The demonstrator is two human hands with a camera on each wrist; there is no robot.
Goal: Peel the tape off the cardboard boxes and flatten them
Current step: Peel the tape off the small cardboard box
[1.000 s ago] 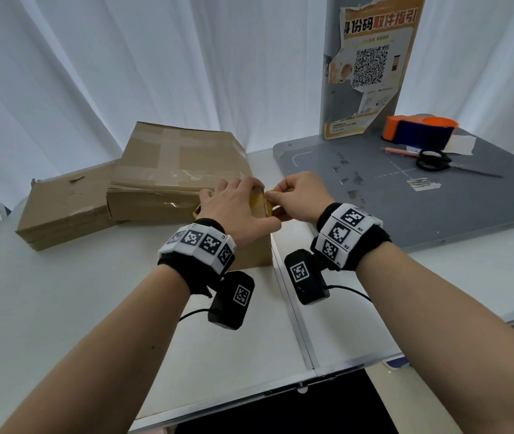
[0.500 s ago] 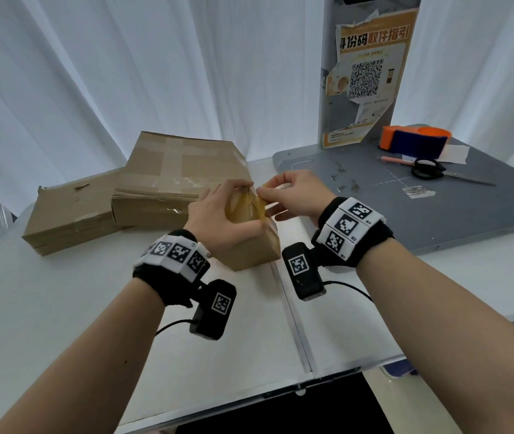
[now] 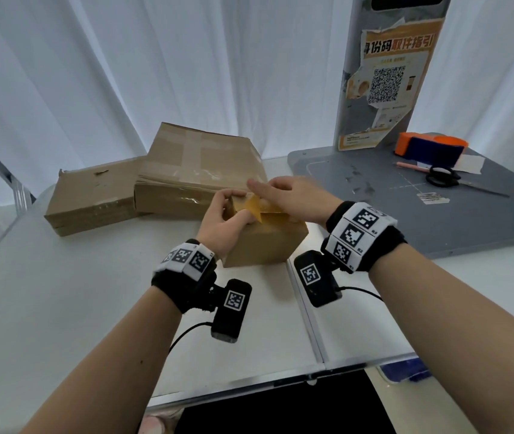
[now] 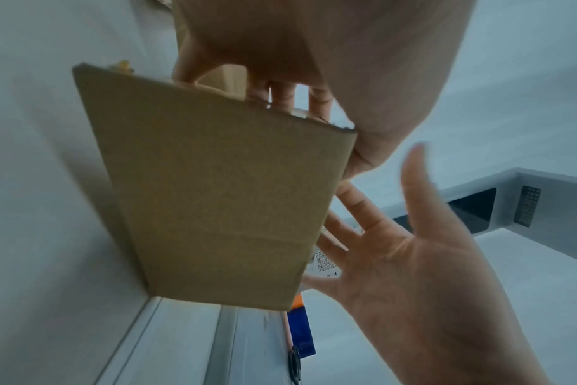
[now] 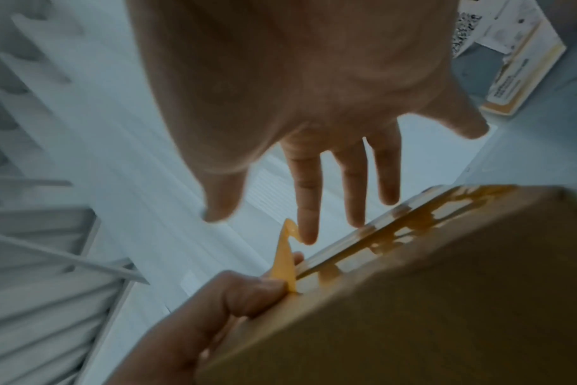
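Note:
A small brown cardboard box [image 3: 268, 245] stands on the white table [image 3: 61, 308] in front of me. My left hand [image 3: 233, 205] grips its top left edge, fingers curled over the rim, and the thumb pins a peeled strip of yellow tape [image 3: 257, 208] against the box. In the right wrist view the yellow tape [image 5: 282, 260] stands up from the box [image 5: 428, 299] edge and its tip touches my index fingertip. My right hand [image 3: 268, 189] hovers over the box top with fingers straight and spread. The left wrist view shows the box [image 4: 214, 208] side and the right hand [image 4: 396, 247] open-palmed.
Two bigger cardboard boxes lie behind: a flat one [image 3: 93, 198] at the left and a taped one [image 3: 199, 164] leaning on it. At the right, a grey mat [image 3: 374, 195] carries scissors [image 3: 442, 178], a pen [image 3: 412, 166] and an orange-blue block [image 3: 428, 147]. White curtains hang behind.
My right hand, which pinched the tape end, has let go and spread its fingers. The left hand has shifted to the box's left edge, and the tape is peeled further.

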